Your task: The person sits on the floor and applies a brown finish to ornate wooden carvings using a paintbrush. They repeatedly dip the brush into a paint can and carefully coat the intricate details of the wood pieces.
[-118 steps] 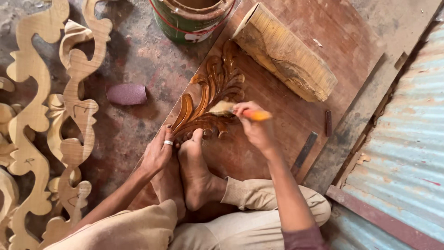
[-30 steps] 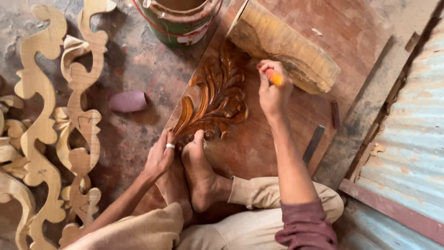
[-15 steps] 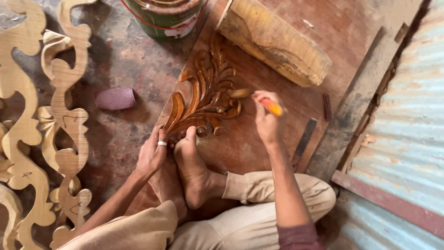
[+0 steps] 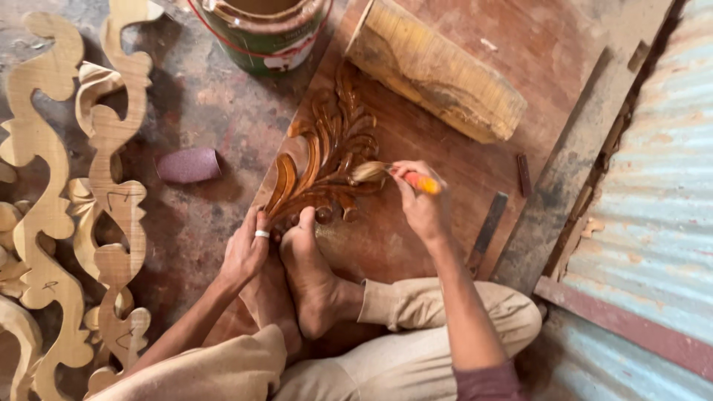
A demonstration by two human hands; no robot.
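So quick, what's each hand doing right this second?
Left hand: open, pressed on the lower edge of the carved wooden leaf ornament, holding nothing.
Right hand: closed on an orange-handled brush, bristles on the carving.

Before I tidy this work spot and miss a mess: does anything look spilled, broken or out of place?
Nothing looks spilled or broken. The green paint tin stands upright. One oddity: a bare foot beside the left hand pins the dark carved wooden leaf, while the right hand brushes it with the orange-handled brush.
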